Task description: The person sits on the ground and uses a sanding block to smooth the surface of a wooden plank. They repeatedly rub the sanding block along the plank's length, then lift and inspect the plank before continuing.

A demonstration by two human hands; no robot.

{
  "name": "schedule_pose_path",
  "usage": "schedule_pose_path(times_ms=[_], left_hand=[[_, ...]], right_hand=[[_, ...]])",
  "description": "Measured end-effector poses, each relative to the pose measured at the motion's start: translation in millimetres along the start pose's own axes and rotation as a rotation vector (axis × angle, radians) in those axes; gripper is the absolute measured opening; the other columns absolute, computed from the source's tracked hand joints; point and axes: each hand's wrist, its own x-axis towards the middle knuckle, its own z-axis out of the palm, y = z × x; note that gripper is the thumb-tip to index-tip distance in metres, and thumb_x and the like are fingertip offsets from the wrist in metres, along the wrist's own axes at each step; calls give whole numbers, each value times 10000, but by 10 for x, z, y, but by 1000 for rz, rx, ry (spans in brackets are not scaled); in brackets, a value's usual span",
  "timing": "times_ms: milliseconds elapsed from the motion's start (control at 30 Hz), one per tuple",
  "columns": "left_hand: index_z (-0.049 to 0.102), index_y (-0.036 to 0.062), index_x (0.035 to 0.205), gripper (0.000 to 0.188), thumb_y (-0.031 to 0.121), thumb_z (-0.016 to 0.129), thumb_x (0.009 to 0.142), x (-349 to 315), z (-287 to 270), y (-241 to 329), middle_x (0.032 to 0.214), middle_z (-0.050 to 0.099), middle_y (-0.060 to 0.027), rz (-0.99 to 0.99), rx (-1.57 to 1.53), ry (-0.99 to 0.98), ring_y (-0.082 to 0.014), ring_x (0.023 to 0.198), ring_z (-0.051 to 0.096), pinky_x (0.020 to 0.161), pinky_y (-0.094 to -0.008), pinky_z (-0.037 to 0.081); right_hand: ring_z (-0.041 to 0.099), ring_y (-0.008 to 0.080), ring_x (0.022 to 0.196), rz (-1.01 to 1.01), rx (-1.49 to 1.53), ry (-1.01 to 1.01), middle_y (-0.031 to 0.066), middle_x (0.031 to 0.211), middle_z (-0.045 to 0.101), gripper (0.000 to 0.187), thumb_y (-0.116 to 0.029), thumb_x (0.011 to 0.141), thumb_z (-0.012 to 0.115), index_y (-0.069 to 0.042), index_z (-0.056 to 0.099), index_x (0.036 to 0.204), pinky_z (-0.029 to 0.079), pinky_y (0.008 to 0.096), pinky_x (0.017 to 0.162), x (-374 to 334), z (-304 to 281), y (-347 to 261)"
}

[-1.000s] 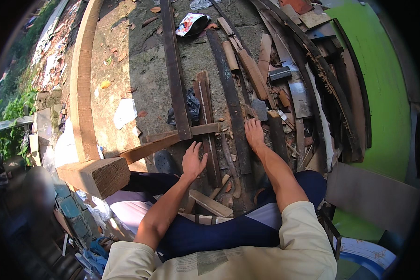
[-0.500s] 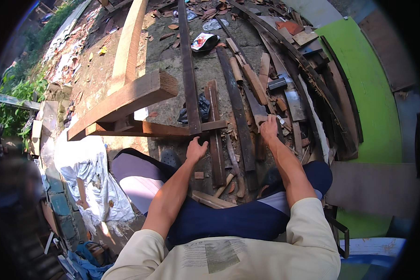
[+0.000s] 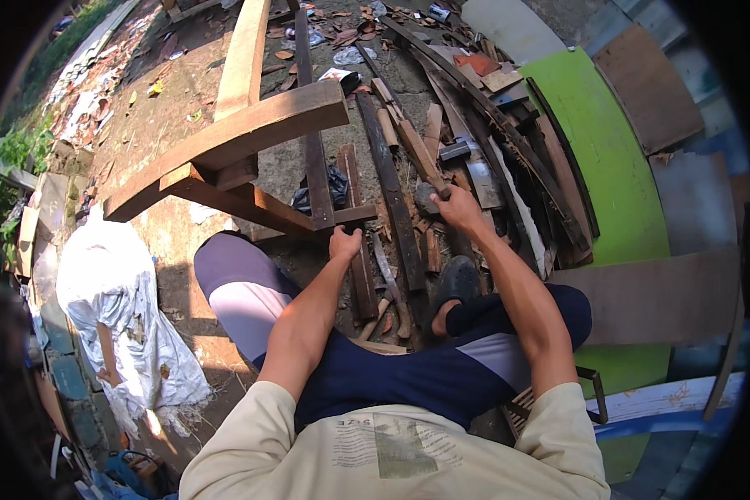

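Observation:
My right hand is closed around the handle end of what looks like a handsaw; only a small grey part of its blade shows. Against that hand lies the end of a long wooden stick. My left hand, holding nothing, has loosely curled, parted fingers just below the short crosspiece of a wooden frame. Below it lies a dark plank. A curved-bladed tool with a wooden handle rests on the ground between my knees.
Wood strips and scraps pile up at the right, beside a green board. A dark metal piece lies among them. White sacking spreads at the left. My shoe stands near the middle.
My view has shifted, so the scene sits further left. My right hand has raised the handsaw, whose blade lay flat in view before. My left hand has come up closer to the crosspiece.

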Motion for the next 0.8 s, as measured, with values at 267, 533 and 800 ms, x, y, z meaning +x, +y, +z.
schedule_pose_path(times_ms=[267,533,800], left_hand=[[509,137,1488,679,472,646,913,-19,-224,-120,1483,536,-181,132,123,46,-369,1331,547,1097,-478,460],[507,133,1490,670,458,608,913,-287,-238,-60,1449,560,-191,144,338,-17,-373,1322,558,1081,-499,478],[528,94,1465,639,417,607,919,-148,-91,385,1433,571,-191,205,499,-105,-369,1323,562,1072,-499,493]], right_hand=[[694,468,854,-113,222,-48,263,846,707,380,-373,941,705,-47,627,1120,528,533,751,-714,422,-540],[680,495,813,-238,210,-25,250,801,700,381,-426,947,685,-83,622,1098,526,570,716,-987,966,-227],[667,527,935,41,186,-258,307,948,712,507,-379,912,608,-72,539,1308,507,581,854,-989,1127,155]])
